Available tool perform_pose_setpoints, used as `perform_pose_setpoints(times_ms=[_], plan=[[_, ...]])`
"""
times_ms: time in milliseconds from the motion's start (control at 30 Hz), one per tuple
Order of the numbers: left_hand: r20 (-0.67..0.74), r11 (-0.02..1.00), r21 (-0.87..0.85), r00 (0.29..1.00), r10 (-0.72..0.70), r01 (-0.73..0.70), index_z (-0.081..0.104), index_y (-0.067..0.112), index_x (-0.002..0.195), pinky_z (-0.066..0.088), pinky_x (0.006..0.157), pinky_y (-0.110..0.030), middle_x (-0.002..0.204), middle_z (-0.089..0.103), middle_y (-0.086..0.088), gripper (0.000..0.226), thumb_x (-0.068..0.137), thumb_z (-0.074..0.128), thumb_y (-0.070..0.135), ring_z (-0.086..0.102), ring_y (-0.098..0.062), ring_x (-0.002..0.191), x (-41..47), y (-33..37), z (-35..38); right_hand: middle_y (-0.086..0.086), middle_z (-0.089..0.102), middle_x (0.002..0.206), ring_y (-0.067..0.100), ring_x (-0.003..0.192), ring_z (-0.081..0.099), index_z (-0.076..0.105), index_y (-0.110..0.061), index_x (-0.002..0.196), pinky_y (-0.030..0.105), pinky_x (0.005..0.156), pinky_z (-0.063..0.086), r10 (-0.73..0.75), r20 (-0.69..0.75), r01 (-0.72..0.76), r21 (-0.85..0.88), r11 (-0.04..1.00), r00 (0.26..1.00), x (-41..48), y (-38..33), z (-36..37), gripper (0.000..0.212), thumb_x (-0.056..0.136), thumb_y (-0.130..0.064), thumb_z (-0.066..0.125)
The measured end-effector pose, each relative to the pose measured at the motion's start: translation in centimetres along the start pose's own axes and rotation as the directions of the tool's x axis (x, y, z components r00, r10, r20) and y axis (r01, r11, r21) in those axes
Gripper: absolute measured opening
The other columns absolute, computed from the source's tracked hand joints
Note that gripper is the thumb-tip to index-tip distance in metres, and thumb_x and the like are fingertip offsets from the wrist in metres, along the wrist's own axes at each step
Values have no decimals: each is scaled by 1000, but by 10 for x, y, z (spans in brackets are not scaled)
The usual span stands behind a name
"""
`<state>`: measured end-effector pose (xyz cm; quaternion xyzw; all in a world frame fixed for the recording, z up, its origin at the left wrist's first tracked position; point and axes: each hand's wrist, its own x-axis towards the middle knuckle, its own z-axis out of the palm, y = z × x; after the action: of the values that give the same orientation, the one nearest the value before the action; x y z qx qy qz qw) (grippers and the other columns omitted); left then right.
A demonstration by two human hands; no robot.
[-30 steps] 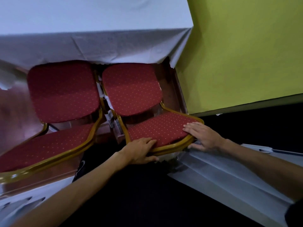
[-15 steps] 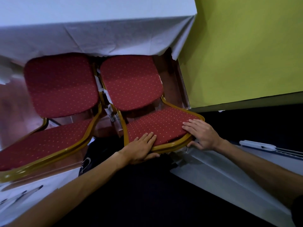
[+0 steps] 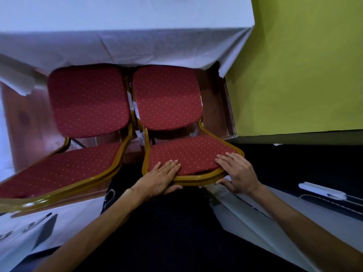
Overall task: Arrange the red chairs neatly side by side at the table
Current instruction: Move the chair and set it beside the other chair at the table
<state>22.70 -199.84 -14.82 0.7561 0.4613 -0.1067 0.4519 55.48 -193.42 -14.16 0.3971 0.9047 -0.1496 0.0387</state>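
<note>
Two red dotted chairs with gold frames stand side by side, seats reaching under the white-clothed table (image 3: pixel 125 46). The right chair (image 3: pixel 167 99) has its backrest top nearest me. My left hand (image 3: pixel 163 177) grips that backrest's left part, fingers on the red pad and thumb under the gold rim. My right hand (image 3: pixel 237 173) grips the backrest's right corner the same way. The left chair (image 3: pixel 86 101) stands untouched, its backrest (image 3: pixel 64 171) slanting toward the lower left.
A yellow-green wall (image 3: pixel 304 65) rises at the right, close beside the right chair. Reddish floor (image 3: pixel 23 122) shows left of the chairs. White cloth-covered surfaces (image 3: pixel 255 218) lie at lower right and lower left. Dark clothing fills the bottom middle.
Both hands have stayed on the right chair's backrest. The left hand's fingers have slid further onto the pad. The two chairs now sit closer together and straighter in view.
</note>
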Motion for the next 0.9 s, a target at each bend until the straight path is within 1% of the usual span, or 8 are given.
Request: perform_pose_setpoints(times_ms=[100, 233, 367, 467, 533, 633, 800, 900], plan=[[-39, 999, -33, 999, 8, -9, 3, 16, 158, 3, 124, -41, 166, 2, -3, 97, 82, 7, 77, 0, -18, 153, 6, -3, -6, 9, 64, 133, 35, 121, 60, 64, -10, 130, 51, 104, 47, -3, 24, 3, -8, 1000, 1000, 10, 10, -7, 83, 90, -77, 35], [-121, 1000, -26, 993, 3, -6, 7, 18, 158, 7, 125, -41, 166, 8, -1, 91, 88, 9, 75, 5, -16, 153, 13, -9, -8, 11, 64, 134, 35, 123, 59, 62, -9, 132, 51, 105, 45, 21, 31, -20, -17, 1000, 999, 23, 17, -14, 84, 90, -78, 35], [-233, 1000, 0, 972, -31, 31, 19, 18, 157, 14, 124, -39, 164, 20, -2, 93, 88, 6, 78, 16, -16, 151, 14, -16, -12, 12, 65, 131, 35, 119, 62, 62, -9, 131, 51, 103, 47, 36, 9, -36, -40, 999, 999, 38, 14, -19, 86, 91, -77, 30], [-306, 999, -12, 951, -42, 40, 28, 17, 155, 20, 122, -38, 161, 30, -2, 87, 91, 17, 75, 26, -18, 148, 13, -17, -15, 12, 66, 128, 36, 117, 63, 62, -8, 130, 50, 100, 49, 43, -20, -44, -36, 998, 999, 43, 11, -18, 85, 91, -77, 31], [-319, 999, -18, 946, -53, 49, 29, 18, 154, 22, 120, -37, 160, 32, -1, 84, 92, 24, 74, 28, -19, 147, 12, -15, -16, 13, 66, 127, 36, 116, 63, 62, -7, 129, 50, 99, 50, 45, -34, -46, -36, 998, 998, 42, 11, -17, 86, 91, -77, 31], [-333, 997, -36, 940, -70, 62, 30, 19, 154, 24, 120, -38, 159, 34, 0, 83, 91, 28, 74, 31, -19, 146, 10, -12, -16, 14, 66, 126, 37, 115, 63, 62, -6, 129, 50, 97, 50, 48, -35, -49, -38, 998, 998, 42, 10, -15, 87, 91, -77, 30], [-350, 996, -72, 933, -83, 61, 31, 19, 153, 28, 119, -40, 157, 38, -1, 84, 90, 30, 74, 34, -19, 145, 7, -8, -18, 15, 67, 123, 38, 113, 63, 63, -4, 127, 51, 95, 50, 57, -61, -59, -33, 998, 996, 41, 7, -15, 86, 92, -75, 32], [-352, 994, -73, 930, -102, 81, 31, 18, 153, 26, 118, -39, 157, 38, -2, 87, 88, 26, 76, 33, -20, 145, 4, -7, -16, 15, 68, 120, 38, 110, 64, 64, -3, 123, 50, 95, 50, 70, -72, -74, -42, 996, 995, 39, 3, -13, 86, 92, -76, 32]])
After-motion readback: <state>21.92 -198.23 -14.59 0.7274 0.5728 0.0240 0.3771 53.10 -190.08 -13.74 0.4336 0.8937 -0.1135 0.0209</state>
